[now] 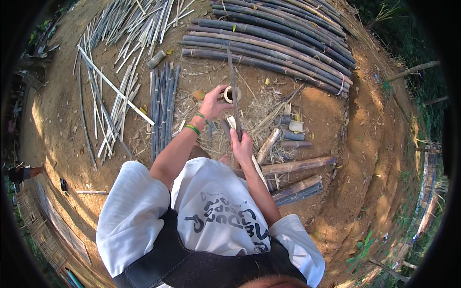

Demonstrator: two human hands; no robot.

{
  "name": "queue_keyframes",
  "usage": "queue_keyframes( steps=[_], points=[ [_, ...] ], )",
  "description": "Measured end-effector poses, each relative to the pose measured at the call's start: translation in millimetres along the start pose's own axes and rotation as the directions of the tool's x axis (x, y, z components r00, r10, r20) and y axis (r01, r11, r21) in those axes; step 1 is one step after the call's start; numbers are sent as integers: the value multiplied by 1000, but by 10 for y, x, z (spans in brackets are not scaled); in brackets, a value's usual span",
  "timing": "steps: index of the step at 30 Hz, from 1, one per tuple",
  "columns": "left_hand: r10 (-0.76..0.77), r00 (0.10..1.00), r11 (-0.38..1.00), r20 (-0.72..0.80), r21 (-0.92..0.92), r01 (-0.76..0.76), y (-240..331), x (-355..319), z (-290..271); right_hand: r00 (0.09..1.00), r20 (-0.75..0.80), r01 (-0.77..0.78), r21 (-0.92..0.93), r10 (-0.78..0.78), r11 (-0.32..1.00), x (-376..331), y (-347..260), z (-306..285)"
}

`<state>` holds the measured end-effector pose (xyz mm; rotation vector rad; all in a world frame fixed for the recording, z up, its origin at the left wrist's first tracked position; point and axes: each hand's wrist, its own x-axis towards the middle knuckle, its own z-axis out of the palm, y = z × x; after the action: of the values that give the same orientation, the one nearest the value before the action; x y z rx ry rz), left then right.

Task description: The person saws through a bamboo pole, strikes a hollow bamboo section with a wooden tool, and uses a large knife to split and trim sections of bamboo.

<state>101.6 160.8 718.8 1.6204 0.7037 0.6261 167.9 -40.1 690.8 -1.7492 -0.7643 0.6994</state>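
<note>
My left hand [214,103] is closed around a short bamboo tube [227,95], whose hollow end faces up. Green bands circle that wrist. In my right hand [242,145] is the grip of a machete [232,72]. Its long, narrow, dark blade points away from me and passes over the right side of the tube's rim; whether it touches the rim, I cannot tell. Below my hands, pale shavings [254,113] and split scraps litter the ground. Several cut bamboo pieces [294,136] lie just right of my right hand.
Long dark bamboo poles [273,45] lie side by side at the far right. Bundled dark strips [164,108] lie left of my left hand, with pale split strips [120,98] beyond. Thicker bamboo lengths [300,165] are near my right forearm. A woven panel [41,230] stands at lower left.
</note>
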Motion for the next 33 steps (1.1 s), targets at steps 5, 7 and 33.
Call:
queue_keyframes(
  steps=[5,7,33],
  points=[
    [35,999,994,-5,108,-35,29,-36,-21,1000,-19,22,-55,-23,998,-35,-114,-20],
    [34,999,994,-5,101,-33,37,-39,-22,999,-26,29,-72,-31,997,-43,-110,-9],
    [-60,993,993,-102,94,70,163,69,-49,999,-43,20,-162,-27,987,17,74,116]
  ],
)
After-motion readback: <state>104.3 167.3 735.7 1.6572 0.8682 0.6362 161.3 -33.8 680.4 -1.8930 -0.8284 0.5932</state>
